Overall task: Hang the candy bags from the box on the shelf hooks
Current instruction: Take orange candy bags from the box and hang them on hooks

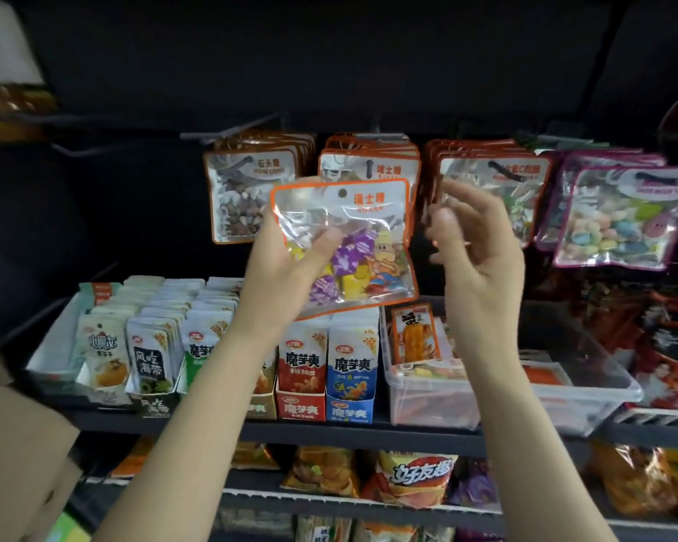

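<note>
My left hand (286,264) grips a clear candy bag (353,228) with an orange border, purple and yellow candies and a round hang hole at its top. It is held up in front of the middle row of hanging bags (368,166). My right hand (474,244) is raised just right of the bag, fingers loosely curled and holding nothing. More orange-bordered bags hang on hooks to the left (247,197) and right (494,178). The cardboard box (12,444) shows at the lower left edge.
Pink-bordered candy bags (619,217) hang at the far right. A bare hook (247,125) juts out at the upper left. The shelf below carries cartons of snack packets (329,365) and a clear plastic tub (439,381). Lower shelves hold chip bags (415,479).
</note>
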Available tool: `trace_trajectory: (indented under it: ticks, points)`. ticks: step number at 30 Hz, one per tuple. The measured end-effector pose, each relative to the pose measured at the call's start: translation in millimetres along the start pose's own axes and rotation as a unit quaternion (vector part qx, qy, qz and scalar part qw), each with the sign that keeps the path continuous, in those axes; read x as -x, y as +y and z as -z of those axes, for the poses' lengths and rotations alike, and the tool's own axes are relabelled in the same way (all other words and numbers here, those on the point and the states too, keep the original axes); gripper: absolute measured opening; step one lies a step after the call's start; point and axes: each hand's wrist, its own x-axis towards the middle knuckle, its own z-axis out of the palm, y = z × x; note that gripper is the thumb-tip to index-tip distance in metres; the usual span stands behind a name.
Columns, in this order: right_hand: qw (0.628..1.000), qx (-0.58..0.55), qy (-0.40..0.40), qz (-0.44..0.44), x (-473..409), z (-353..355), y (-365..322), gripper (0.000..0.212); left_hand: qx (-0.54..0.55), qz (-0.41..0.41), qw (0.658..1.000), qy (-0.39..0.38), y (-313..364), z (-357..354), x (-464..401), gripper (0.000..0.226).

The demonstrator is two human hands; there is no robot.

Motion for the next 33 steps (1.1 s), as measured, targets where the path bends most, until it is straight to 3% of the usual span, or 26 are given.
trace_trajectory:
  ticks: [4, 8, 12, 18, 23, 25, 33]
  points:
    - [0.995, -0.028, -0.062, -0.070, -12.8, -1.1, 11.0, 0.039, 0.000, -0.011, 1.000, -0.015, 4.1, 1.1, -9.2, 0.047]
    - [0.997, 0.070, -0.031, 0.015, -24.2, -15.2, 23.6, 0.022, -0.129, -0.080, 0.985, 0.078, -4.6, -11.8, -30.9, 0.061]
    - [0.989, 0.143, 0.005, 0.045, -30.8, -23.0, 41.3, 0.028, -0.200, -0.144, 0.961, 0.129, -19.0, -24.5, -43.1, 0.065]
    - [0.972, 0.226, -0.005, 0.058, -45.0, -25.2, 53.5, 0.036, -0.275, -0.133, 0.947, 0.103, -37.6, -22.5, -54.2, 0.061]
    - [0.932, 0.351, -0.072, 0.051, -62.3, -36.3, 75.4, 0.057, -0.420, -0.113, 0.901, 0.004, -44.9, -26.3, -74.5, 0.089]
    - [0.917, 0.387, -0.088, 0.046, -66.9, -39.9, 83.9, 0.064, -0.448, -0.127, 0.885, 0.004, -48.5, -28.1, -82.2, 0.090]
    - [0.870, 0.488, -0.043, 0.063, -63.4, -44.1, 81.8, 0.056, -0.409, -0.144, 0.901, 0.008, -59.5, -29.2, -82.6, 0.084]
